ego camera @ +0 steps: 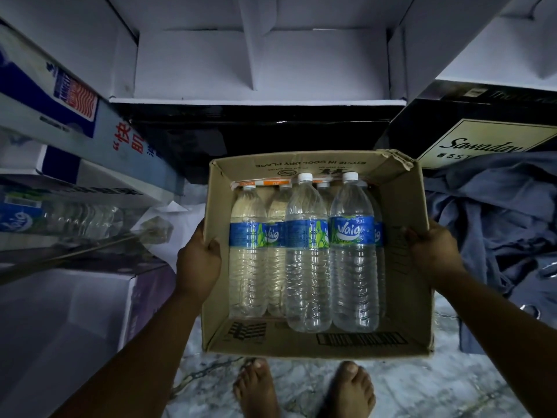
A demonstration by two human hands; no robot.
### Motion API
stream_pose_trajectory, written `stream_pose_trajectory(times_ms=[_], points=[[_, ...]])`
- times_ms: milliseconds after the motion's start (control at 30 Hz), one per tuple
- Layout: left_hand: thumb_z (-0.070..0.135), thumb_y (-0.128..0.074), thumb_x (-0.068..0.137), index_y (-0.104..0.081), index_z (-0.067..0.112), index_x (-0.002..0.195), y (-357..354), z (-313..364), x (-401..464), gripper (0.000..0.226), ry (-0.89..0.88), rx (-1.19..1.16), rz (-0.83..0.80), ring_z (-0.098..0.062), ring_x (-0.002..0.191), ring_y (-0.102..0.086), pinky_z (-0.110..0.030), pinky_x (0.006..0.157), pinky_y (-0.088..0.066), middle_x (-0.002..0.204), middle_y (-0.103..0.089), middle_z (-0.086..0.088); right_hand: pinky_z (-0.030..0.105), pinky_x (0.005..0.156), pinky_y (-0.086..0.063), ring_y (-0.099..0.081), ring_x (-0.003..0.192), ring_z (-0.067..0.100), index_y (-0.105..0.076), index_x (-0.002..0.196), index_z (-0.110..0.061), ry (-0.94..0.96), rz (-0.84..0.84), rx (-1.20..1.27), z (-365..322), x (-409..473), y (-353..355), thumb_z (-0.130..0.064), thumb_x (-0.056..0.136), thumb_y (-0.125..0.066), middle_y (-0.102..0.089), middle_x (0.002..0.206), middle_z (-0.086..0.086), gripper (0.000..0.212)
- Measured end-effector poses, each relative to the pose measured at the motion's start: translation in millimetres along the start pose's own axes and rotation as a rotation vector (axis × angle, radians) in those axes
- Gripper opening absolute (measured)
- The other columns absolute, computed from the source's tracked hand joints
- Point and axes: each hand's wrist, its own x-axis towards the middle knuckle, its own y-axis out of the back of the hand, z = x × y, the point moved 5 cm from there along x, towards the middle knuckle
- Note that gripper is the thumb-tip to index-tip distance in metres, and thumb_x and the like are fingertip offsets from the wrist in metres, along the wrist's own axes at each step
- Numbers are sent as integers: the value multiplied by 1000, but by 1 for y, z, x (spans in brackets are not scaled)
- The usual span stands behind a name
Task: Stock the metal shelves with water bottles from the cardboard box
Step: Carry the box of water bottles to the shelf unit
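I'm holding the open cardboard box off the marble floor, my bare feet below it. My left hand grips its left wall, fingers curled over the rim; my right hand grips the right wall the same way. Inside lie Waiq water bottles, caps pointing away from me, two on top of the others. White metal shelves straight ahead. Stacked cartons left, blue cloth right.
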Motion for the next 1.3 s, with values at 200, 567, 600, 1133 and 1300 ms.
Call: stream_pose_trajectory(times_ms=[200,567,600,1133,1300], points=[[11,-52,97,-41,19,146,-3,-1,-1,52,52,-20,-105,-26,95,-63,-25,79,-44,120,-65,-13,57,82,-53,-64,89,34,-59,91,-29,-47,-98,143,3,-3,3,-15,94,-58,-67,94,11,14],[21,-61,94,-47,22,142,-6,-4,-3,50,108,-148,-119,-22,102,-61,-26,84,-43,116,-65,-2,49,80,-53,-65,89,32,-61,92,-22,-17,-45,145,8,-5,1,-25,95,-58,-68,92,9,5],[20,-59,95,-46,21,142,-7,-5,-3,49,98,-110,-92,-26,104,-62,-27,83,-44,119,-65,-5,46,78,-53,-64,88,32,-60,95,-19,-1,-25,91,6,-5,0,-28,95,-58,-67,91,8,9],[7,-53,96,-57,5,133,0,0,-1,37,23,85,-24,-43,104,-61,-33,84,-44,114,-67,-23,47,81,-52,-59,85,32,-57,108,-9,-19,-89,-85,0,1,5,-11,96,-54,-62,93,15,13],[4,-53,94,-63,2,123,10,8,-11,31,11,85,-8,-42,101,-63,-36,85,-47,108,-69,-23,46,77,-52,-61,87,38,-63,106,-3,-31,-21,-75,3,-12,9,-9,94,-55,-65,93,21,16]])
